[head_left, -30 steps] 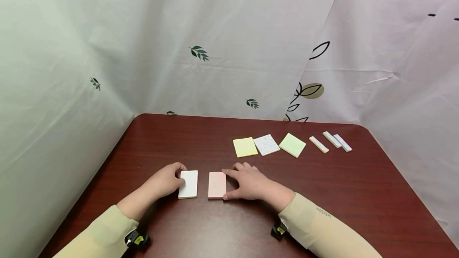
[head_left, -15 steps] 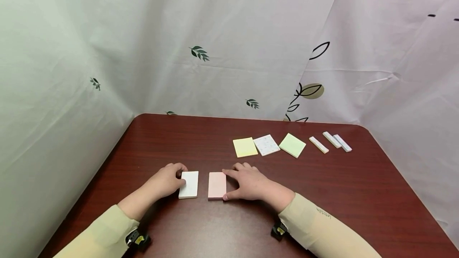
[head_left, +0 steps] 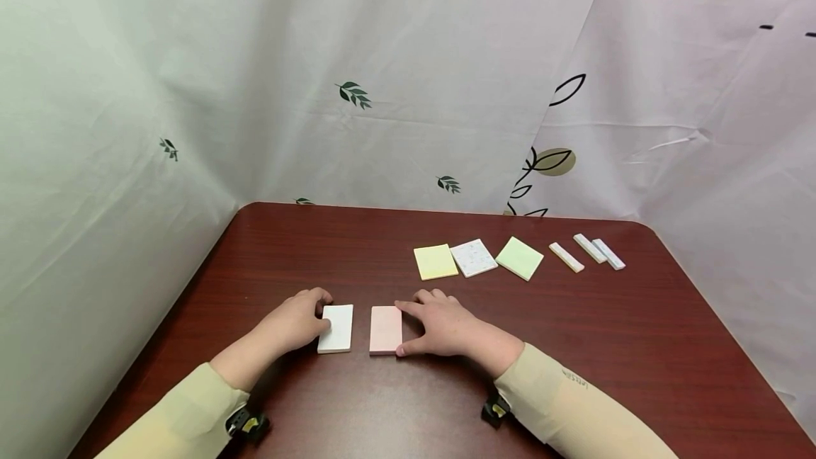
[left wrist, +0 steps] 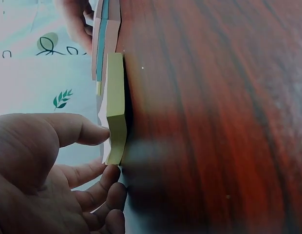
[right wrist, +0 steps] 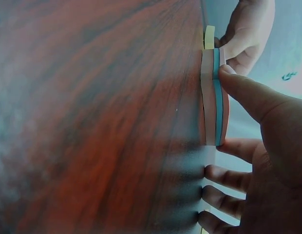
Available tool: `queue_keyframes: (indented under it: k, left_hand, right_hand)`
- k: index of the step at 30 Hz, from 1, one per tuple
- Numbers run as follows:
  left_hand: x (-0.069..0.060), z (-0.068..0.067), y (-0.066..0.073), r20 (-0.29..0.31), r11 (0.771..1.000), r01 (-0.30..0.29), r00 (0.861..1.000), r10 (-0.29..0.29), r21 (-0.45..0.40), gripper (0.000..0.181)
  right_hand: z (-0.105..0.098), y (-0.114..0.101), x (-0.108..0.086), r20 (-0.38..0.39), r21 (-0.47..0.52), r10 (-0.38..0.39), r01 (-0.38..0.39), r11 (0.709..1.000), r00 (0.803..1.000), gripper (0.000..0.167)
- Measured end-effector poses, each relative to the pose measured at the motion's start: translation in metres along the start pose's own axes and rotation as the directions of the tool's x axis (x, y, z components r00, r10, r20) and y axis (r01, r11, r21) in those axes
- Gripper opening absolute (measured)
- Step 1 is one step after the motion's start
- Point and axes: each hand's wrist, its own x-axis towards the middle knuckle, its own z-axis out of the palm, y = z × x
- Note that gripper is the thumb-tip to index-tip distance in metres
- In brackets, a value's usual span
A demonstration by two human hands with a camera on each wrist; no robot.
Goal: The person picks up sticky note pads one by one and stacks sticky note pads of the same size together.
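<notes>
A white-topped sticky note pad (head_left: pixel 339 329) lies on the table, its side showing yellow in the left wrist view. My left hand (head_left: pixel 290 321) pinches its left part, the thumb on the top face and the other fingers at the far left edge. To the right, a small gap away, lies a pink sticky note pad (head_left: pixel 385 331); from the side, a blue layer (right wrist: pixel 218 105) runs between its pink ones. My right hand (head_left: pixel 444 326) holds this pad between the thumb at its near right corner and the index finger at its far right corner.
Behind the hands lie three square note pads: yellow (head_left: pixel 436 262), patterned white (head_left: pixel 474 258) and green (head_left: pixel 520 258). Further right are three narrow strip pads (head_left: pixel 590 248). A pale curtain (head_left: pixel 395 55) hangs around the back and sides of the dark red table (head_left: pixel 408 416).
The white-topped pad and the left hand have shifted very slightly to the right since the earliest frame. The right hand and the pink pad stay in place.
</notes>
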Motion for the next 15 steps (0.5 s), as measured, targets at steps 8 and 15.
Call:
queue_keyframes:
  k: [8,15]
  left_hand:
    - [0.000,-0.004,0.004,-0.058,0.994,0.064,0.997,-0.060,0.083,0.042]
    - [-0.004,-0.005,0.020,-0.143,0.968,0.097,0.988,-0.064,0.233,0.043]
  right_hand:
    - [0.000,0.000,0.000,0.007,-0.008,0.003,-0.003,1.000,1.000,0.085]
    - [0.001,0.000,0.001,0.004,-0.011,0.004,-0.004,1.000,1.000,0.085]
